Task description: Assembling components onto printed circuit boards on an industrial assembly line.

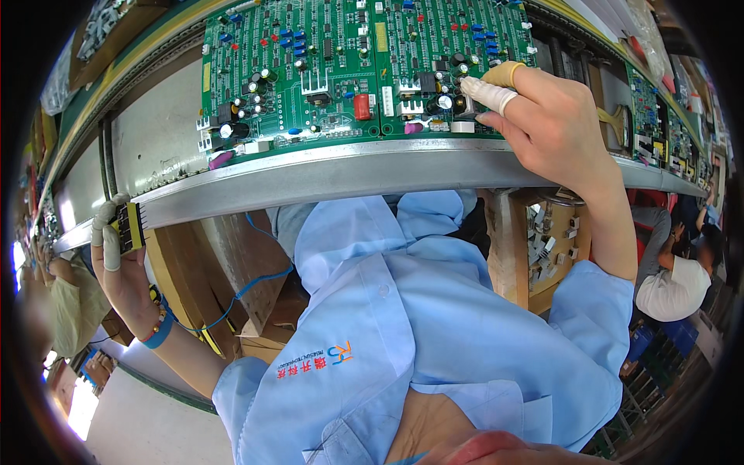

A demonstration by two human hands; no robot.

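Observation:
Two large green circuit boards lie side by side along a metal rail, covered with capacitors, heat sinks and connectors. My right hand reaches over the right-hand board, its fingertips drawn together at a small dark component near the board's front edge; what they grip is mostly hidden. White and yellow finger cots cover some of its fingertips. Off the boards to the left, my left hand is closed on a black and yellow transformer, whose pins point to the right. That hand also wears finger cots, with a blue strap at the wrist.
The grey metal rail runs along the boards' front. Below it at right is a box of loose parts. Another board sits farther right. A blue cord hangs beside the left forearm. Other people work at both sides.

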